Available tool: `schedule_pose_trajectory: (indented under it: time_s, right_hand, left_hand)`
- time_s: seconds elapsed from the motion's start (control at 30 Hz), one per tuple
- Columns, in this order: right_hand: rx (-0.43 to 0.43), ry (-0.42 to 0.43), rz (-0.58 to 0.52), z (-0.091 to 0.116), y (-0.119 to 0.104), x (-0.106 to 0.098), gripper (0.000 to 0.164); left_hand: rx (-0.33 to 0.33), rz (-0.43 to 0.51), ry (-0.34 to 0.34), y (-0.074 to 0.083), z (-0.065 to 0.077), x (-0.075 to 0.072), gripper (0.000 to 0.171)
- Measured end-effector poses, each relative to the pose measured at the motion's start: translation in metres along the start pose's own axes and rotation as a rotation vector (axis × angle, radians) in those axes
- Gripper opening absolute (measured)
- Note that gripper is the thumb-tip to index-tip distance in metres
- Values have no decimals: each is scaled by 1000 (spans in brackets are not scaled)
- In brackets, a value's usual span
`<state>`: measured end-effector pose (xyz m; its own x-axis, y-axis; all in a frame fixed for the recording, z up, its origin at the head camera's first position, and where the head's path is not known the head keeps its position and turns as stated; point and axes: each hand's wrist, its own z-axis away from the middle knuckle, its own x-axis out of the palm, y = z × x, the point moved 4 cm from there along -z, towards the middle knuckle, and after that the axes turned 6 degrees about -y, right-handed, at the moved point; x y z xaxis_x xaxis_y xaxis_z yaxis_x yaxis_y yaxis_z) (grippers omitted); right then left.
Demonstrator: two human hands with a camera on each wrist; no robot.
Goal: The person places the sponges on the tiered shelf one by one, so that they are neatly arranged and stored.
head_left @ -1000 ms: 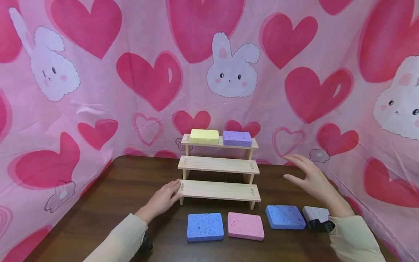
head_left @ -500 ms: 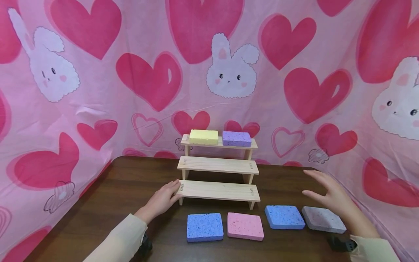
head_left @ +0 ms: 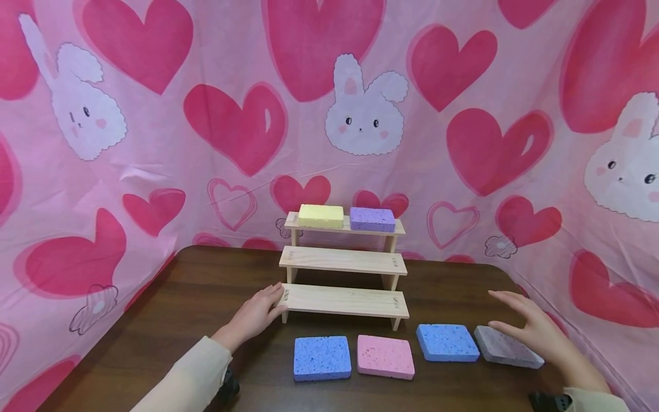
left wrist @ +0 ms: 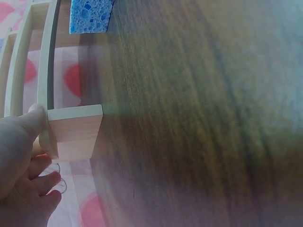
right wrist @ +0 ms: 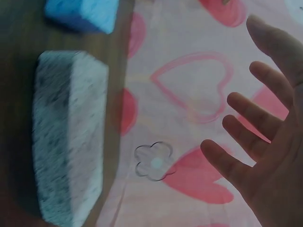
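Observation:
At the middle of the head view stands a three-tier wooden stand (head_left: 344,299). My left hand (head_left: 255,313) grips the left end of its lowest board, the thumb at the front edge in the left wrist view. A yellow sponge (head_left: 321,216) and a purple sponge (head_left: 372,220) lie on the top tier. In front of the stand lie a blue sponge (head_left: 322,359), a pink sponge (head_left: 385,356), a second blue sponge (head_left: 447,343) and a grey sponge (head_left: 507,347). My right hand (head_left: 535,329) hovers over the grey sponge, fingers spread and holding nothing.
The stand and sponges are on a dark brown wooden table (head_left: 206,303). A pink cloth (head_left: 304,143) printed with hearts and rabbits hangs behind and along both sides.
My right hand has moved right and down toward the grey sponge, uncovering more of that sponge. The left hand stays on the stand.

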<state>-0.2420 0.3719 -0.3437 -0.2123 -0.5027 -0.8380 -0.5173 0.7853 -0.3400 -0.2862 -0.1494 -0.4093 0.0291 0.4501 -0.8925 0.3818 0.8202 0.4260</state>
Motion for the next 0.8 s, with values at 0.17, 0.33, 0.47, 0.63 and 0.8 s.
schedule_pose_trajectory:
  time_s: [0.17, 0.33, 0.47, 0.63, 0.8]
  right_hand:
    - [7, -31, -9, 8, 15, 8, 56]
    - [22, -57, -19, 14, 28, 14, 51]
    - [70, -123, -34, 19, 33, 20, 50]
    - [49, -169, -38, 25, 37, 28, 50]
    - [29, -183, -45, 29, 42, 34, 53]
  left_hand:
    - [-2, -2, -1, -1, -1, 1, 54]
    - [-2, -6, 1, -1, 0, 1, 54]
    - [0, -6, 6, -1, -1, 1, 53]
    - [4, -7, 6, -1, -1, 2, 53]
    - [5, -10, 10, -2, -1, 2, 53]
